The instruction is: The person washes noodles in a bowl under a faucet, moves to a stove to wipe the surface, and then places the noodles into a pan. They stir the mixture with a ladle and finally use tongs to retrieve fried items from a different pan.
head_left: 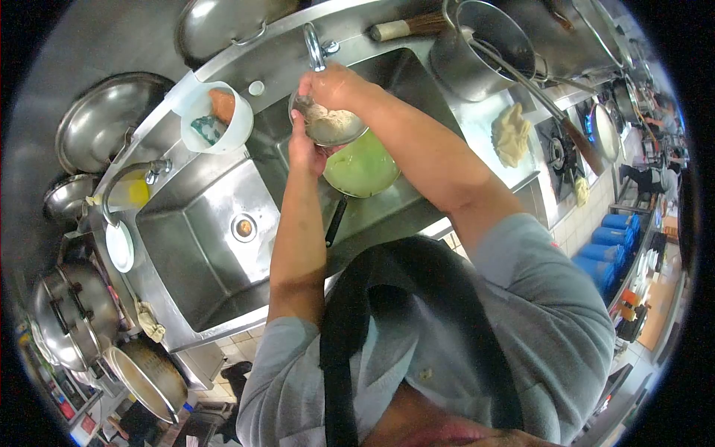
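Observation:
My left hand (304,151) grips the near-left rim of a round metal bowl (344,135), thumb on top. The bowl is tilted beneath the faucet (315,52) and has pale, cloudy stuff inside. At its far side is my right hand (332,86), fingers curled down over the bowl; what they hold, if anything, is hidden. Under the bowl, a light green round vessel (363,170) sits in the right sink basin (408,89). A black handle (337,221) sticks out near that vessel toward me.
A white tub (216,119) with scrubbing pads stands behind the left basin (186,261), beside a second faucet (112,197). To the right are a deep pot (480,56) with a long-handled tool, a crumpled cloth (512,135) and a stove burner (555,149). Large pans line the left.

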